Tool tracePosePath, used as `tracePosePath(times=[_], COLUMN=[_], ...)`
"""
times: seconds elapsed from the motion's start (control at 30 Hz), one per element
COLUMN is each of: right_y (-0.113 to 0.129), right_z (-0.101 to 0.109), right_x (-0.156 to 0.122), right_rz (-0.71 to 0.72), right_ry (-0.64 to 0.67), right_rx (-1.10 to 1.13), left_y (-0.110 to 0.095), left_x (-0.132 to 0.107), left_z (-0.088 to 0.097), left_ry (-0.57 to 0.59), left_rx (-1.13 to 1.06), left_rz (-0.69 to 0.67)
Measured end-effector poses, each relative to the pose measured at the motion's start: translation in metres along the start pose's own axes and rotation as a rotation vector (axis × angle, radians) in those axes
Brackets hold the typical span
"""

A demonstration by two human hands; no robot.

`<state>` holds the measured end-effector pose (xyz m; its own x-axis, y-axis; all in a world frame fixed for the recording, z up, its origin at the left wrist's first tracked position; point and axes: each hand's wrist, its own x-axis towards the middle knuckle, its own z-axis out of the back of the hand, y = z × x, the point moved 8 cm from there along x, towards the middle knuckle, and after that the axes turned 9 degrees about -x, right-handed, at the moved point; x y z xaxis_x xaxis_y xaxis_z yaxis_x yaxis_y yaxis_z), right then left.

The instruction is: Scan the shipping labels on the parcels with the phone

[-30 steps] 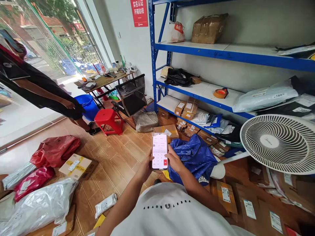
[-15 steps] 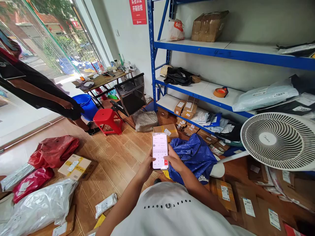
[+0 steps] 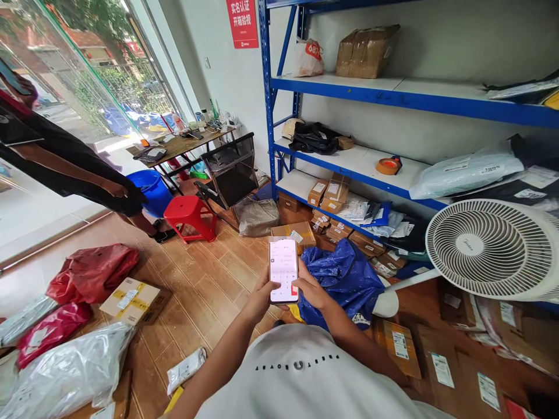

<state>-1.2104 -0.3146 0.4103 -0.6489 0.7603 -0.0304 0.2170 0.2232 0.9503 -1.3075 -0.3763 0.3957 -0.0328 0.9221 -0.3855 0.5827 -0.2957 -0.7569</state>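
Observation:
A smartphone (image 3: pixel 283 269) with a lit white screen and a number keypad is held upright in front of my chest. My left hand (image 3: pixel 262 293) grips its left edge, the thumb lying over the lower left of the keypad. Around the right edge is my right hand (image 3: pixel 309 286), its thumb by the red key at the lower right. The fingers behind the phone are mostly hidden. Just beyond my right hand, a crumpled blue sack (image 3: pixel 343 279) lies on the floor.
Blue shelving (image 3: pixel 349 87) with parcels stands ahead, a white fan (image 3: pixel 484 250) at right. Cartons (image 3: pixel 441 361) cover the floor at right. At left are bagged parcels (image 3: pixel 70 366), a taped box (image 3: pixel 133 299), a red stool (image 3: pixel 190 215) and a standing person (image 3: pixel 65 157).
My left thumb has shifted inward over the keypad. Both hands still hold the phone in nearly the same place. The camera view has shifted slightly.

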Motion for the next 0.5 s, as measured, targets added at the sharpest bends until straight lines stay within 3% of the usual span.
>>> tracePosePath(times=[0.27,0.5], right_y=[-0.0058,-0.0060], right_z=[0.0067,0.0091], right_x=[0.0039,0.0058], right_rz=[0.002,0.000], right_ry=[-0.054,-0.105], right_rx=[0.060,0.001], left_y=[-0.0079,-0.0014], left_x=[-0.0027,0.0018], left_z=[-0.0069,-0.0009], left_ry=[0.134,0.082], left_rx=[-0.108,-0.021], left_rz=[0.051,0.074])
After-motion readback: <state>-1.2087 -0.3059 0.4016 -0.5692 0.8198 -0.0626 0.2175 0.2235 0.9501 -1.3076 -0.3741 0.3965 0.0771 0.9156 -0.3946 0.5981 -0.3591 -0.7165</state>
